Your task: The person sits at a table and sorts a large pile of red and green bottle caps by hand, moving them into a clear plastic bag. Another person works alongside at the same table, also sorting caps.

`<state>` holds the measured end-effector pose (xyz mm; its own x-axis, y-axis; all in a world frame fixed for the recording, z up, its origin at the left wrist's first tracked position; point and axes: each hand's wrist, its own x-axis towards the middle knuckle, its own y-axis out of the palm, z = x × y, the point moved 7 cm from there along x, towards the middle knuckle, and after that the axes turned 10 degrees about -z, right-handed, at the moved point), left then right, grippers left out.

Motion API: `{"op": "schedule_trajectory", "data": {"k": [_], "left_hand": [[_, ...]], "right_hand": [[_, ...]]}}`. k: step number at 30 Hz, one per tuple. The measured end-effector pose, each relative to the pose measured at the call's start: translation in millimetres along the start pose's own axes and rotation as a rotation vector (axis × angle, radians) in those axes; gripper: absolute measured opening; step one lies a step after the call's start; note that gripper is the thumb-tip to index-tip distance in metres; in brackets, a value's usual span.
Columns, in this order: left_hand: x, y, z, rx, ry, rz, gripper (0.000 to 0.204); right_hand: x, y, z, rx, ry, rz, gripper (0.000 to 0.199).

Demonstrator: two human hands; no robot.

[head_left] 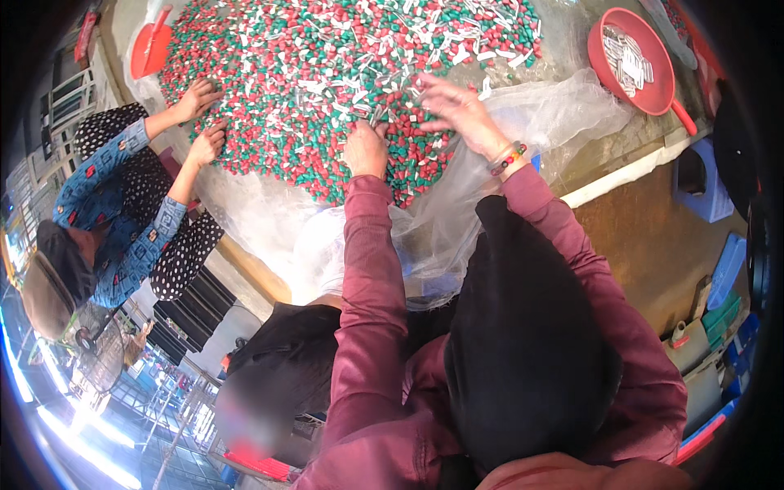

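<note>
— Closest to us, what are the arms doing?

— Both maroon sleeves stretch away from the body toward the table. The left hand [365, 149] is curled, knuckles up, fingertips pinching into the near edge of the heap of red, green and white small parts [343, 73]; I cannot tell exactly which piece it grips. The right hand [457, 110], with a beaded bracelet [508, 158] on the wrist, hovers slack with fingers spread just over the pile, holding nothing.

— And where is the heap?

— Spread on clear plastic sheeting [457, 220] across the table, filling its far half.

— Anyone else?

— On the left, a co-worker in a blue patterned top has both hands [200, 122] flat on the pile's left edge. Far right sits a red basin [653, 94] with silvery pieces; far left, a red scoop [151, 49].
</note>
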<state>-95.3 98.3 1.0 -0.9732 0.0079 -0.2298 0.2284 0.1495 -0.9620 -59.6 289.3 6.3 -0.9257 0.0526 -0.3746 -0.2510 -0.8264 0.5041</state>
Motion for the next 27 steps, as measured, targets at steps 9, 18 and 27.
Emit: {"op": "schedule_trajectory", "data": {"k": [9, 18, 27], "left_hand": [[-7, -12, 12, -0.867, -0.253, 0.093, 0.045], [-3, -75, -61, -1.955, -0.092, 0.500, 0.027], [12, 2, -134, -0.052, 0.366, 0.143, 0.022]], "right_hand": [[-22, -96, 1, 0.780, 0.142, -0.650, 0.021], [0, -107, 80, 0.215, -0.014, -0.531, 0.018], [16, -73, 67, -1.489, -0.322, -0.219, 0.024]]}}
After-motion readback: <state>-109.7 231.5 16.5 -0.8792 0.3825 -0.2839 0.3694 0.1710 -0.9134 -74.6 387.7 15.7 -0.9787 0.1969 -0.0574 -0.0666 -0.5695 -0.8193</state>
